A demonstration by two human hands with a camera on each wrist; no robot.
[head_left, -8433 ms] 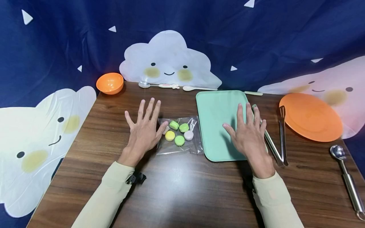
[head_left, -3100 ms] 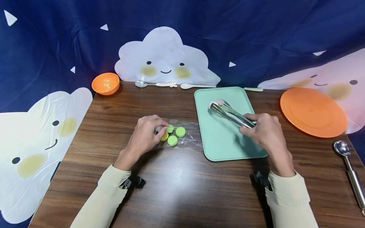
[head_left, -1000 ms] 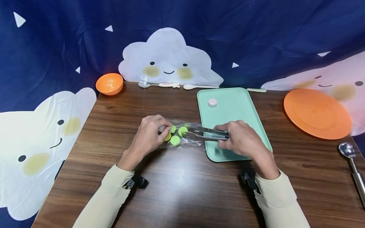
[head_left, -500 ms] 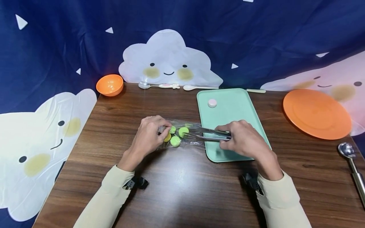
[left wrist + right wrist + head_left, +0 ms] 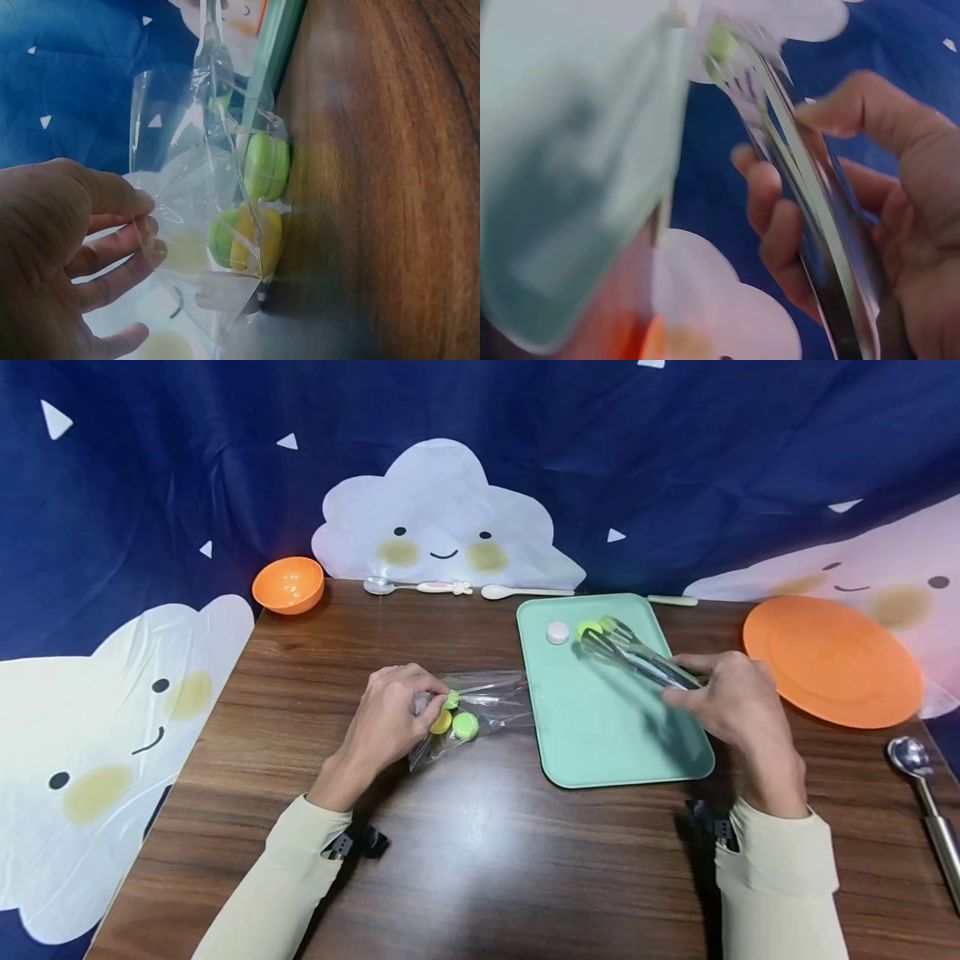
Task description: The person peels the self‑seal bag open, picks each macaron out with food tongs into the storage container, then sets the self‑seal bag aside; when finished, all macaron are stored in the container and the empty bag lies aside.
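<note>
Right now my right hand (image 5: pixel 731 702) grips the metal tongs (image 5: pixel 637 656), tips clamped on a green macaron (image 5: pixel 587 629) over the mint tray (image 5: pixel 615 752), just at 3 o'clock of the white macaron (image 5: pixel 557 632) lying there. My left hand (image 5: pixel 386 722) pinches the clear plastic bag (image 5: pixel 495 702) on the wooden table (image 5: pixel 480 860); three macarons (image 5: pixel 453 720) sit inside. Orange plate (image 5: pixel 832 660) at 3 o'clock of the tray.

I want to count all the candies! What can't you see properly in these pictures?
- Clear bag, head view: left hand hides its near end, so more pieces could sit there.
- Green piece in the tongs, right wrist view: blurred.
- Right hand fingers, head view: turned away under the tongs.
- Scoop: cut off by the edge.
</note>
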